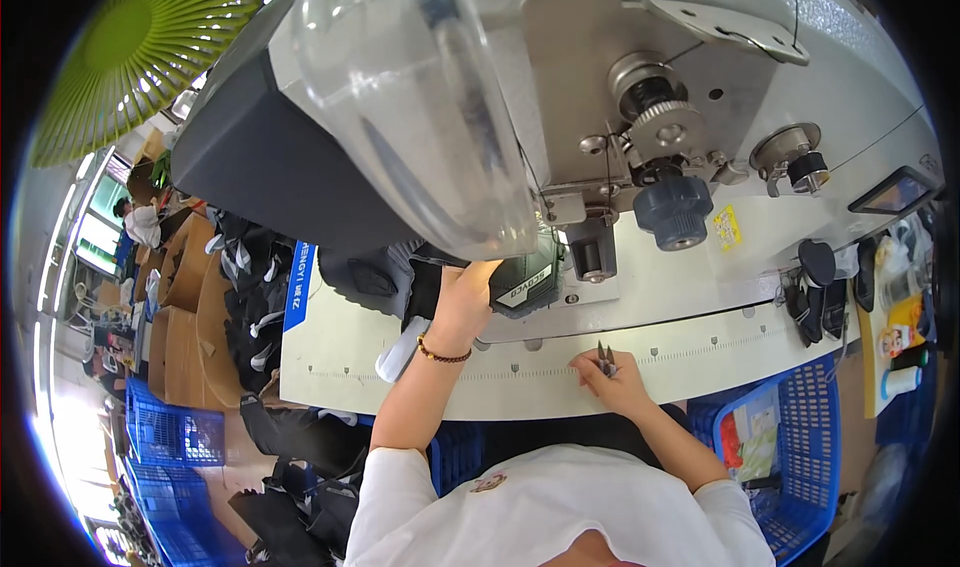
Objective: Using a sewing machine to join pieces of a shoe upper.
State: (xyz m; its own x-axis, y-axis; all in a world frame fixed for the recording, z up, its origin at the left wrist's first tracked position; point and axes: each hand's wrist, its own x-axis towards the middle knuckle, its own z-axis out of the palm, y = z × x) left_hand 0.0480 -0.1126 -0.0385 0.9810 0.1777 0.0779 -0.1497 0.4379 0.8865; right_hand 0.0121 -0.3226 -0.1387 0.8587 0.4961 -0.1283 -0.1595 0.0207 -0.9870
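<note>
Under the head of a large grey sewing machine [745, 87], a black and grey sewn piece [375, 277] that looks like a shoe upper lies on the pale table. A white tab [398, 352] hangs from its near side. My left hand [465, 302] grips this piece beside the needle area. The machine's clear plastic guard [410, 117] hides most of its fingertips. My right hand [615, 384] rests at the table's front edge, closed around small metal thread snips [605, 359] with the blades pointing up.
Several dark pieces [815, 292] lie at the table's right end. A blue basket [810, 447] stands at lower right. Left of the table are a heap of black and white pieces [250, 297], cardboard boxes [185, 352] and blue crates [180, 432]. A green fan [130, 47] is at upper left.
</note>
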